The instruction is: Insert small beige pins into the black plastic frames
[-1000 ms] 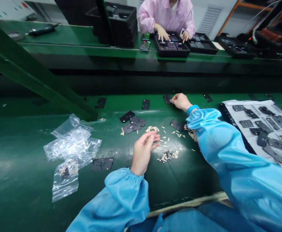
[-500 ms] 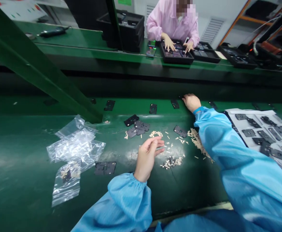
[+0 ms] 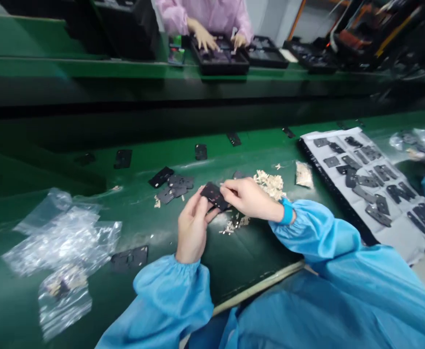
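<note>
My left hand and my right hand meet over the green bench and both pinch one flat black plate, held tilted just above the surface. Small tan bits lie scattered right under the hands. A larger heap of tan bits sits just beyond my right hand. A loose stack of black plates lies to the left of the held plate. Both sleeves are light blue.
Crumpled clear bags lie at the left, with a black plate beside them. A white sheet carrying several black plates lies at right. Single plates rest on the green belt. A person in pink handles a black tray across the line.
My right hand has come back from the far belt edge to the middle, and both hands now grip a black plate. The view has swung to the right.
</note>
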### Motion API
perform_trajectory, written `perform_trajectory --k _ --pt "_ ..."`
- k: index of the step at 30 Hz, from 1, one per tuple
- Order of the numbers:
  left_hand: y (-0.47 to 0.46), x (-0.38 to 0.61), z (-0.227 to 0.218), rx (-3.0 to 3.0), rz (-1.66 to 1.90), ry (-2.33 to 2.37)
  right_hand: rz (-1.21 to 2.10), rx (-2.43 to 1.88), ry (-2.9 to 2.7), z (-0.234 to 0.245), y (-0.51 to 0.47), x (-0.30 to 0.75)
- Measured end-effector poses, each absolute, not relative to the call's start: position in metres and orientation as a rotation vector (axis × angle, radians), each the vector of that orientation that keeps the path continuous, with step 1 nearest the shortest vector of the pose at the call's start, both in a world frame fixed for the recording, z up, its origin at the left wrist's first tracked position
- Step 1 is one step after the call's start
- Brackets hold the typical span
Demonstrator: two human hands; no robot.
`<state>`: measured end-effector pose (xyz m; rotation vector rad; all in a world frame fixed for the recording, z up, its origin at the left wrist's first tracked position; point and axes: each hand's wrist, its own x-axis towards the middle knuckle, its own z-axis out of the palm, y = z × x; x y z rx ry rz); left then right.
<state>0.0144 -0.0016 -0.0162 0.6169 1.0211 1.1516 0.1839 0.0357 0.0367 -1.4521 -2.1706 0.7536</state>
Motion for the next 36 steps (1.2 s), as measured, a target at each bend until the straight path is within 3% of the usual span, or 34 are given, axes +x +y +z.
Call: perform_trajectory --k 6,9,17,29,36 --pt "-0.003 0.017 -0.018 0.692 1.145 1.086 0.718 -1.566 -2.026 0.029 0.005 0.213" --pt "0.001 0.015 -0.017 0.701 1.182 1.125 0.923 -1.597 -1.912 0.014 0.001 0.236" --pt "0.004 0.013 -0.015 0.684 1.163 1.140 1.016 -1.415 -2.166 -0.002 -0.022 0.230" --pt "0.005 0.014 -0.013 0.690 1.182 1.185 1.036 -1.360 -2.370 0.001 -0.009 0.213" --pt "0.007 0.009 -0.015 0.828 1.083 1.234 1.304 -1.468 -2.163 0.003 0.000 0.232"
